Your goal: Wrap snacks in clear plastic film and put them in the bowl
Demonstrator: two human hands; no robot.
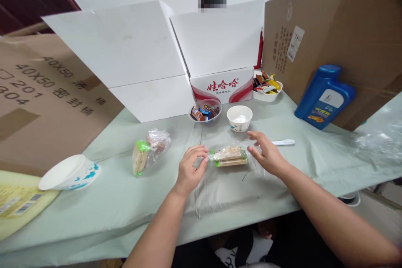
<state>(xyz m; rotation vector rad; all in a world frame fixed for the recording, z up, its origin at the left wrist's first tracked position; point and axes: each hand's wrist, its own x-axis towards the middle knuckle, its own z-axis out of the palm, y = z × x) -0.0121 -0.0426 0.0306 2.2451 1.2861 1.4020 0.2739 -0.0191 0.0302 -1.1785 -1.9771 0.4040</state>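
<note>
A clear packet of pale, biscuit-like slabs with green ends [231, 160] lies on the cloth between my hands. My left hand [190, 168] has thumb and forefinger pinched at the loose plastic on its left end. At the other end, my right hand [267, 154] is open, its thumb and fingers apart beside the packet. A similar green-ended packet [141, 158] stands farther left, touching a crinkled clear bag with something brownish inside [157, 141]. Just beyond my hands sits a white paper bowl [239, 119] with something white in it.
A clear bowl of wrapped snacks [204, 113] and a white bowl of snacks [266, 88] stand before white boxes [220, 42]. On the right are a white plastic handle-like strip [283, 142], a blue bottle [325, 98] and a brown carton [333, 29]. Another paper bowl [70, 173] tilts at left.
</note>
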